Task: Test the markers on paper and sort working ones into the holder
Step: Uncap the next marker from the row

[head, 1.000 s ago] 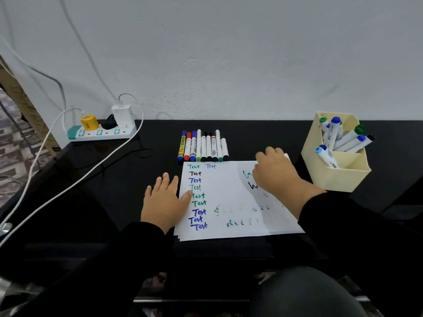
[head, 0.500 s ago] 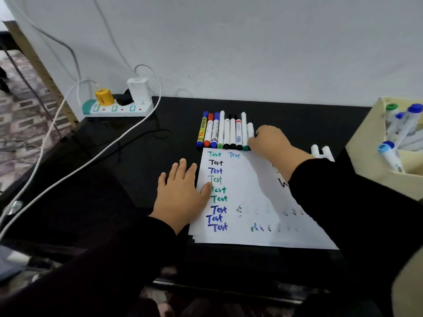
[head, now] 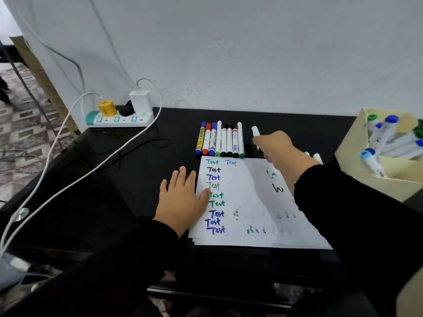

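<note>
Since 0.5 s ago: right hand (head: 273,146) has lifted one white marker (head: 255,131) off the right end of the marker row (head: 219,139) near the desk's (head: 142,170) back edge and grips it. Left hand (head: 182,200) lies flat, fingers straight, thumb pinning the paper's (head: 254,197) left edge. Holder (head: 352,156) stands at the desk's right edge. Advice: uncap, write in blank space, keep sheet pinned.

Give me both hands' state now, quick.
Left hand: open, flat, thumb on the paper.
Right hand: holding a white marker.
</note>
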